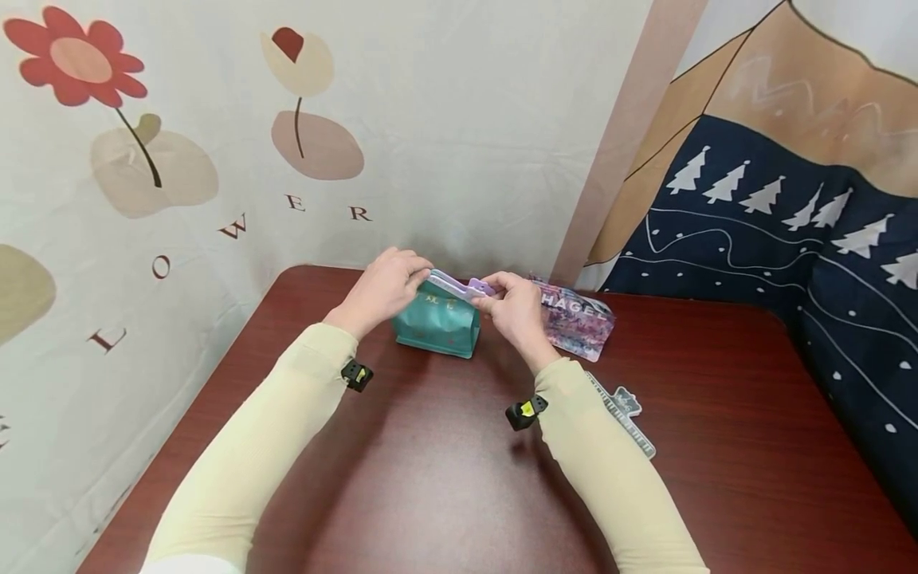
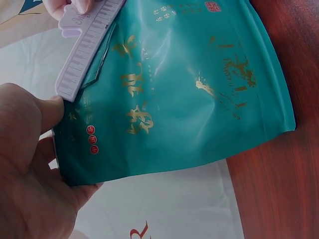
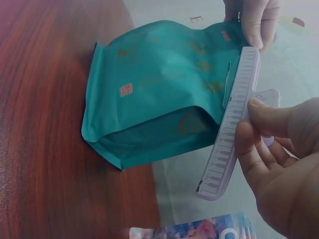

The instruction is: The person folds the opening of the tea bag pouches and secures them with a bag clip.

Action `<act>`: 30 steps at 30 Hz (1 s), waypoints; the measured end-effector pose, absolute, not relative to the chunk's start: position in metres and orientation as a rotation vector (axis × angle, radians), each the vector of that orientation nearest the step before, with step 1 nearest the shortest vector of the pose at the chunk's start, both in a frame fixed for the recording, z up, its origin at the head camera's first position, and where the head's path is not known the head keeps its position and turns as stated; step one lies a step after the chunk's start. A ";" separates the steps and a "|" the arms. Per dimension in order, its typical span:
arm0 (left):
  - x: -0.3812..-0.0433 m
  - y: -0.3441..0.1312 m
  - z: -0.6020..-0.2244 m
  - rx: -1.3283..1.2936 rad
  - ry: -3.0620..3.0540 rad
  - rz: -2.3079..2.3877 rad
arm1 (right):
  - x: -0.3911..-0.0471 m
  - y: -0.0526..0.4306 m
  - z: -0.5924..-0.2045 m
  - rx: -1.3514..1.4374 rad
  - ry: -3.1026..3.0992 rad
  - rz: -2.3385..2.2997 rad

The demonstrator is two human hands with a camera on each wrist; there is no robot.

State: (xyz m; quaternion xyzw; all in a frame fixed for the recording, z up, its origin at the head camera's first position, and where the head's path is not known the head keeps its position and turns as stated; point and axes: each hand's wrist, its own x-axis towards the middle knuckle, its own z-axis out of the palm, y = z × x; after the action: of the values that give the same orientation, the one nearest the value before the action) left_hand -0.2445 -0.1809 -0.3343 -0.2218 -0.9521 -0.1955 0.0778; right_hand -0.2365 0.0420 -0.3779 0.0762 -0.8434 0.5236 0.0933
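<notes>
A teal pouch bag [image 1: 437, 325] with gold characters stands upright on the table, its top edge folded over. A lilac sealing clip [image 3: 229, 130] printed with piano keys lies along that top edge. My right hand [image 1: 518, 311] pinches the clip's handle between thumb and fingers. At the other end, my left hand [image 1: 387, 285] pinches the bag's top corner, its thumb right at the clip's tip in the left wrist view. Part of the clip extends past the bag's near side in the right wrist view.
A pink and purple patterned pouch [image 1: 579, 323] lies right of my right hand. Closer in, a grey piano-key clip [image 1: 622, 416] rests on the reddish-brown table [image 1: 717, 446], partly behind my right sleeve. Printed cloth [image 1: 459, 143] hangs behind the table.
</notes>
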 end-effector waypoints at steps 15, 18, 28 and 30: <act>-0.242 -0.196 -0.332 -0.623 -2.772 -0.708 | -0.238 0.041 -0.379 0.224 -2.499 1.559; -0.243 -0.197 -0.334 -0.620 -2.751 -0.712 | -0.237 0.042 -0.378 0.213 -2.505 1.565; -0.247 -0.197 -0.337 -0.653 -2.667 -0.699 | -0.236 0.041 -0.380 0.210 -2.511 1.550; -0.247 -0.197 -0.337 -0.657 -2.665 -0.702 | -0.237 0.041 -0.380 0.211 -2.506 1.547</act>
State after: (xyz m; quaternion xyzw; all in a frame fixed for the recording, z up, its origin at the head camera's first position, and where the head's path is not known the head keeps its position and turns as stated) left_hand -0.2466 -0.1974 -0.3365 -0.2290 -0.9295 -0.2449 0.1534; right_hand -0.2366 0.0407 -0.3804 0.0712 -0.8449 0.5217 0.0944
